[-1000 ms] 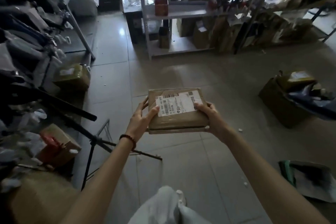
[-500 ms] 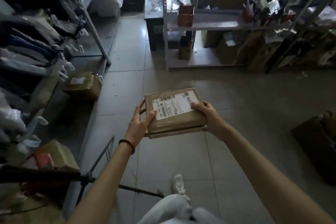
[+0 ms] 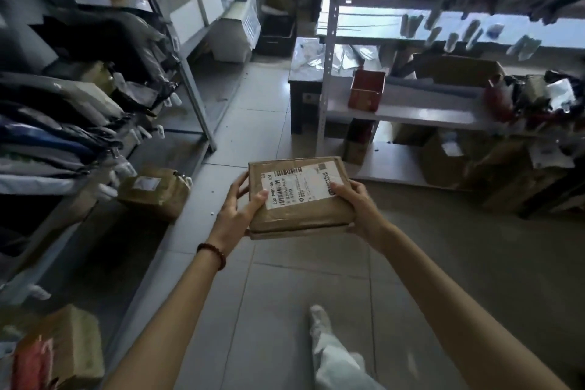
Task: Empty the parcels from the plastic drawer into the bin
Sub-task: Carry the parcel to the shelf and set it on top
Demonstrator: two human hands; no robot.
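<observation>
I carry a flat brown parcel [image 3: 300,212] with a white barcode label, held level in front of me over the tiled floor. My left hand [image 3: 234,215] grips its left edge, thumb on top and fingers underneath. My right hand [image 3: 357,203] grips the right edge the same way. A white plastic drawer unit [image 3: 235,32] stands far back on the left by the shelves. No bin shows in this view.
A shelf rack [image 3: 190,73] stuffed with bagged clothes lines the left. A taped parcel [image 3: 155,191] lies on the floor beside it. A metal shelf [image 3: 405,111] with a red box [image 3: 367,90] and cartons stands ahead right. Another box [image 3: 72,345] sits at bottom left.
I have walked forward and turned left with the parcel: the aisle between the racks now lies ahead, and the tripod and right-hand floor boxes have left view. My grip is unchanged.
</observation>
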